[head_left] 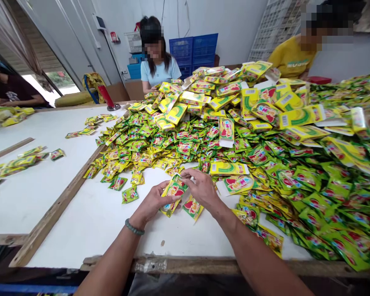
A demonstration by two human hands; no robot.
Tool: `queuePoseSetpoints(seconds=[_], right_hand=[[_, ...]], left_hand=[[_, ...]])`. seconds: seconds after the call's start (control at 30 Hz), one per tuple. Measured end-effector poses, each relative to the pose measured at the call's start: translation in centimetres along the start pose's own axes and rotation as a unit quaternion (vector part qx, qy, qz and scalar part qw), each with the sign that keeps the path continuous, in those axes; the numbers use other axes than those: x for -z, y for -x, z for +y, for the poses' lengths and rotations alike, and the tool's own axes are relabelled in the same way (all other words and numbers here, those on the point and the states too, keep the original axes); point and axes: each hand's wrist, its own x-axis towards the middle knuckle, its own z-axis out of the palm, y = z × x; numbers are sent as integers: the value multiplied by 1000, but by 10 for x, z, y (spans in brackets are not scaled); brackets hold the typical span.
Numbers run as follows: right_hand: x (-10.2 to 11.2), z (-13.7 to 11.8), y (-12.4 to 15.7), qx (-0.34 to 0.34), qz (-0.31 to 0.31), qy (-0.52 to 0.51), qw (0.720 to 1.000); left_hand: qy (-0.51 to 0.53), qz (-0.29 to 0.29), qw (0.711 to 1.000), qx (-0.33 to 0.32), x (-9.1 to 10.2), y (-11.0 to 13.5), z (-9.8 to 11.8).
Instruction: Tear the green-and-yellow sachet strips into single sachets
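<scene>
Two white table tops (89, 230), edged by a wooden rail (53, 209), fill the head view. A large heap of yellow-green sachets (222, 139) with red-and-green print covers the far and right areas, and larger yellow packets (228, 168) lie among them. Small groups of sachets lie on the left table top. Beyond the tables, a co-worker in a pale blue shirt (157, 70) stands or sits behind the heap, near stacked blue plastic crates (193, 51). A co-worker in a yellow shirt (291, 57) is at upper right, and a third person (15, 88) is at far left.

The heap runs past the right frame edge, and the forearms are cut off by the lower edge. Sachet lettering cannot be read.

Both hands are together at the near edge of the heap, over the bare table. The left hand (152, 201), with a beaded bracelet (134, 227) on its wrist, pinches a folded strip of sachets (173, 193). The right hand (202, 189) lies spread across the strip's upper edge, touching it; whether it grips cannot be determined. A loose sachet (193, 206) lies just below the right hand.
</scene>
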Motion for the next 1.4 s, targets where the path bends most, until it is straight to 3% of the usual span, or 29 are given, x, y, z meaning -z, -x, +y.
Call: queuePoseSetpoints(seconds=[0.23,0.43,0.53,0.67,0.73,0.93,1.1,1.17,1.33,1.4], right_hand=[[0,-12,2,-42,-99,-16,994],[-1,-13,3,-39,-178,-40,982],[-5,-10,5,-43,-181,-42,982],[-8,-14,6,-63,-61,-31,996],[-8,-16,5,-66,-31,-22,997],[-8,-9,7,10,-136,9,991],[-11,-9,11,8,-196,-9,981],[-12,-13,13,11,-168,-4,986],[-3,-23,13,83,-15,18,996],[3,-23,12,108,-3,37,993]], left_hand=[[-18,3,1000,-9,1,-2,0],[-28,2,1000,1,2,0,-5],[-30,-6,1000,6,2,1,-6],[-18,3,1000,-18,1,-1,-6],[-21,9,999,-29,1,-2,-5],[-31,14,999,-3,3,5,-5],[-47,3,999,5,4,6,-6],[-47,11,999,-15,4,3,-8],[-50,60,994,-83,7,-1,-10],[-62,73,992,-85,10,0,-9]])
